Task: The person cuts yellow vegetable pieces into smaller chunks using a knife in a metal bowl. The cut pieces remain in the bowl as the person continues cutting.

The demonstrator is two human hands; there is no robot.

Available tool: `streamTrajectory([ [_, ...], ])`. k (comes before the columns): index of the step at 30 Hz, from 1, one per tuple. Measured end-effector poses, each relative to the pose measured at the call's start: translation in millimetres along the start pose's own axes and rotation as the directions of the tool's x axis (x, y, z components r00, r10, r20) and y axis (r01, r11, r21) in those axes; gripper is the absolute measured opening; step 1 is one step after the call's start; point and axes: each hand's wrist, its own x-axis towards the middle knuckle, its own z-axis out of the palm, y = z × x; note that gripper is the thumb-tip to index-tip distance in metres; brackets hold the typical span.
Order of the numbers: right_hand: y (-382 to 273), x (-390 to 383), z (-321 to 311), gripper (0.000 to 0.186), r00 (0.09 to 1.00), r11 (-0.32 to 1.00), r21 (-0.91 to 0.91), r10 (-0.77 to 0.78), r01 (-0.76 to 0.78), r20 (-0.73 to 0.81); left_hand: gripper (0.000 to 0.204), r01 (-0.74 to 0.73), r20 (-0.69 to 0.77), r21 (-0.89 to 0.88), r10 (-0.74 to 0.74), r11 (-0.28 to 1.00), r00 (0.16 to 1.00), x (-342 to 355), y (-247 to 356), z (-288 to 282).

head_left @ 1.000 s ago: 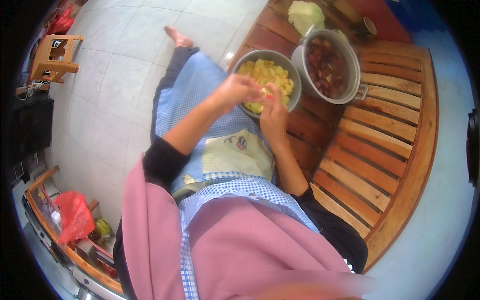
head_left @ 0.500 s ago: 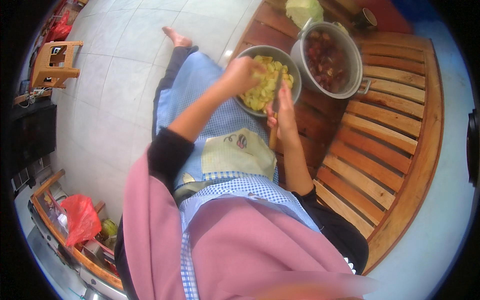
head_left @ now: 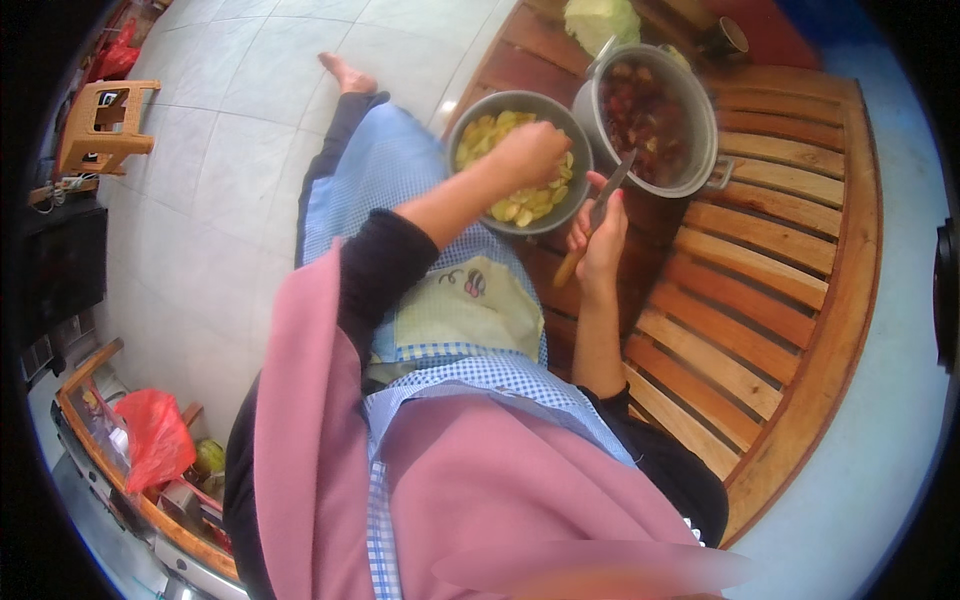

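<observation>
My left hand (head_left: pixel 535 155) is over a grey metal bowl (head_left: pixel 458 190) of pale yellow vegetable slices (head_left: pixel 525 210). Its fingers look curled in among the slices, and whatever they pinch is hidden. Just right of the bowl, my right hand (head_left: pixel 602 240) is closed on a knife (head_left: pixel 598 213) with a wooden handle; the blade slants up toward the neighbouring pot. That large metal pot (head_left: pixel 712 140) holds dark red chunks (head_left: pixel 648 125) and leans close against the bowl's right side.
Bowl and pot stand on a slatted wooden bench (head_left: pixel 760 290). Beyond the pot sit a pale green cabbage (head_left: pixel 603 22) and a dark cup (head_left: pixel 730 37). Across the tiled floor (head_left: pixel 210 170) at left are a tan plastic stool (head_left: pixel 108 125) and a red plastic bag (head_left: pixel 155 440).
My left hand has moved right and down into the bowl's slices. My right hand, with the knife, has shifted right, away from above the bowl to beside it.
</observation>
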Motion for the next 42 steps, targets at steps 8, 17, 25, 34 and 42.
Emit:
streamTrajectory([
  [8,5.0,0.4,16.8,0.043,1.0,0.997,-0.074,-0.013,0.014,0.016,0.019,0.113,-0.183,-0.434,-0.21,0.894,0.96,-47.5,-46.4,-23.0],
  [17,5.0,-14.2,49.3,0.04,0.925,0.812,-0.455,-0.262,0.365,0.275,0.02,0.197,0.087,-0.951,-0.408,0.237,0.909,-85.9,-20.8,-41.5],
  [25,13.5,-11.1,59.0,0.036,0.789,0.454,-0.66,-0.475,0.599,0.39,0.017,0.215,0.161,-0.969,-0.358,0.118,0.92,-98.5,-18.1,-41.0],
  [34,21.4,-12.2,57.4,0.018,0.862,0.519,-0.701,-0.409,0.489,0.298,0.019,0.298,0.26,-0.945,-0.241,0.137,0.935,-103.8,-12.5,-29.1],
  [42,28.1,-1.0,47.2,0.033,0.982,0.964,-0.242,0.147,-0.115,0.122,0.02,0.248,0.186,-0.856,-0.177,0.453,0.966,-97.8,-18.9,-26.5],
])
